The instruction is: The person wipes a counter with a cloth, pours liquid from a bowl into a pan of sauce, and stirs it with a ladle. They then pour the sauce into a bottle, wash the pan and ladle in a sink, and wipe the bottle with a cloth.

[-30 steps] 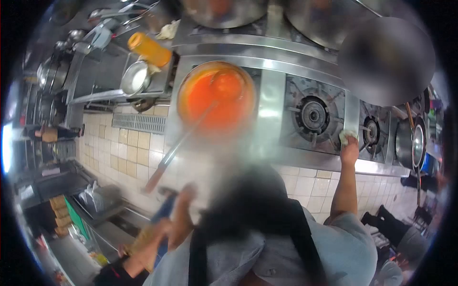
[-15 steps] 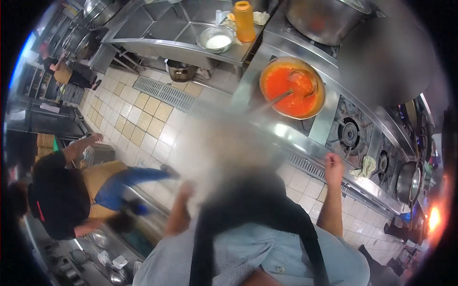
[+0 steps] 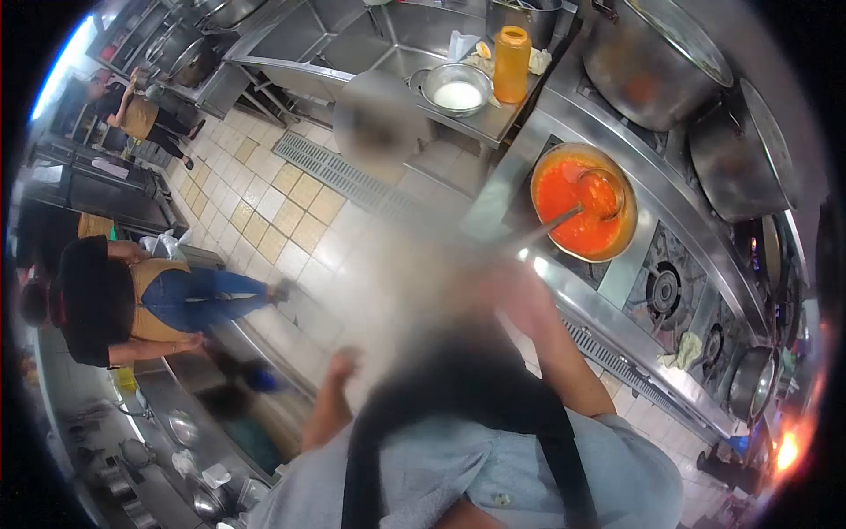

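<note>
My right hand (image 3: 522,295) is blurred, close to the handle end of a ladle (image 3: 564,216); its fingers are smeared and I cannot tell whether they grip it. The ladle's bowl lies in orange-red sauce, and its handle slants over the rim of a wide round pan (image 3: 631,231). This pan sits on the stove (image 3: 636,280), ahead and to the right of me. My left hand (image 3: 342,363) hangs low beside my dark apron (image 3: 441,388), fingers loosely bent with nothing in them, over the tiled floor.
Big metal pots (image 3: 648,75) stand behind the pan. A cloth (image 3: 683,353) lies by the burners (image 3: 664,284). A bowl of white liquid (image 3: 458,91) and an orange bottle (image 3: 512,63) stand beside the sinks (image 3: 352,40). One person (image 3: 106,304) is at left; flame (image 3: 787,451) shows far right.
My right hand has moved left and inward toward the ladle handle. The view has shifted, so the pan appears lower and farther right. The person at left has lowered an arm.
</note>
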`<state>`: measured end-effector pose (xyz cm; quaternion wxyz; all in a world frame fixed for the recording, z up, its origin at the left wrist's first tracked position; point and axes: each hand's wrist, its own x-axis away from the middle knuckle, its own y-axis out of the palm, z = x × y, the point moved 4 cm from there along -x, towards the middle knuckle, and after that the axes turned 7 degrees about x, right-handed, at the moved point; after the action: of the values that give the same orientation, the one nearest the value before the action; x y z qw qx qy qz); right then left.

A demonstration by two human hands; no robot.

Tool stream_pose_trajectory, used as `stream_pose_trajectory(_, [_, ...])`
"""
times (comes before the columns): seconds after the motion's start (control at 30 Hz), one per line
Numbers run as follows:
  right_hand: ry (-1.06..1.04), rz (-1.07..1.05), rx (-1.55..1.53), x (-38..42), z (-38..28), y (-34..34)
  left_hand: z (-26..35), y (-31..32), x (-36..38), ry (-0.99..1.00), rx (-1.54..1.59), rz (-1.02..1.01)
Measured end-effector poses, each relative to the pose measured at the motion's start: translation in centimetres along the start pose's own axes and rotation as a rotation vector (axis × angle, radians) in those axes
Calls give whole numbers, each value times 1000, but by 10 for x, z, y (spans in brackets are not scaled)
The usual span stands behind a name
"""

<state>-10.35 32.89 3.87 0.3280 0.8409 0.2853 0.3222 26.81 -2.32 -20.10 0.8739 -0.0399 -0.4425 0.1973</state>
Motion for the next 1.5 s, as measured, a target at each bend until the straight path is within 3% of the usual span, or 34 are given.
stream_pose_trajectory(0.07, [38, -18, -252, -16, -4, 12, 26, -2, -3, 11, 3, 48])
stream_pose_trajectory(0.17, [30, 52, -316, -23, -15, 38, 38, -4, -8, 83, 10, 137])
stream_pose_trajectory(0.23, [6, 74, -331, -22, -13, 43, 50, 1, 6, -86, 354, 139])
stream_pose_trajectory(0.33, [-58, 169, -336, -15, -21, 55, 19, 1, 2, -197, 364, 32])
stream_pose_trajectory(0.37, [-95, 246, -341, -12, -23, 57, -5, -1, -4, -324, 405, 27])
stream_pose_trajectory(0.4, [-160, 269, -296, -10, -26, 58, -13, -4, -4, 22, 33, -28])
stream_pose_trajectory(0.43, [-209, 281, -257, -8, -28, 56, -63, -23, -51, 474, -440, -227])
stream_pose_trajectory(0.5, [-276, 368, -166, 0, -32, 64, -57, -31, -23, -388, 200, -126])
stream_pose_trajectory(0.53, [-268, 541, -172, 5, -33, 69, -53, -45, -26, -377, 186, -78])
stream_pose_trajectory(0.6, [-253, 601, -28, 10, -30, 54, -17, -79, -22, -353, 60, 29])
stream_pose_trajectory(0.63, [-270, 497, -79, 10, -23, 36, -12, -96, -31, -315, 36, 62])
stream_pose_trajectory(0.67, [-276, 590, -88, 15, -19, 43, -3, -114, -41, -306, 62, 68])
stream_pose_trajectory(0.7, [-253, 543, -71, 19, -12, 40, 4, -133, -58, -283, -31, 69])
stream_pose_trajectory(0.73, [-263, 687, -63, 24, -6, 56, 10, -150, -76, -268, -131, 60])
stream_pose_trajectory(0.83, [-203, 662, 103, 44, 16, 57, 52, -192, -108, -136, -200, 151])
stream_pose_trajectory(0.9, [-223, 832, 217, 60, 27, 59, 90, -206, -116, -34, -159, 173])
stream_pose_trajectory(1.07, [-235, 1008, 417, 87, 28, 91, 153, -191, -126, 98, -85, 188])
stream_pose_trajectory(1.27, [-447, 1054, 589, 113, 14, 87, 175, -119, -123, 20, -295, 16])
stream_pose_trajectory(1.3, [-460, 1110, 668, 116, 8, 86, 154, -107, -158, 169, -543, -70])
stream_pose_trajectory(1.33, [-374, 1201, 737, 119, 5, 79, 127, -98, -190, 308, -786, -149])
stream_pose_trajectory(1.4, [-320, 1144, 923, 137, 0, -15, 177, -86, -130, 115, -691, -162])
stream_pose_trajectory(1.43, [-294, 1135, 1088, 140, -7, -56, 164, -80, -147, 219, -754, -95])
stream_pose_trajectory(1.47, [-272, 1101, 1034, 143, -15, -63, 148, -78, -165, 326, -825, -27])
stream_pose_trajectory(1.5, [-242, 1051, 906, 139, -18, -53, 147, -79, -159, 304, -808, -4])
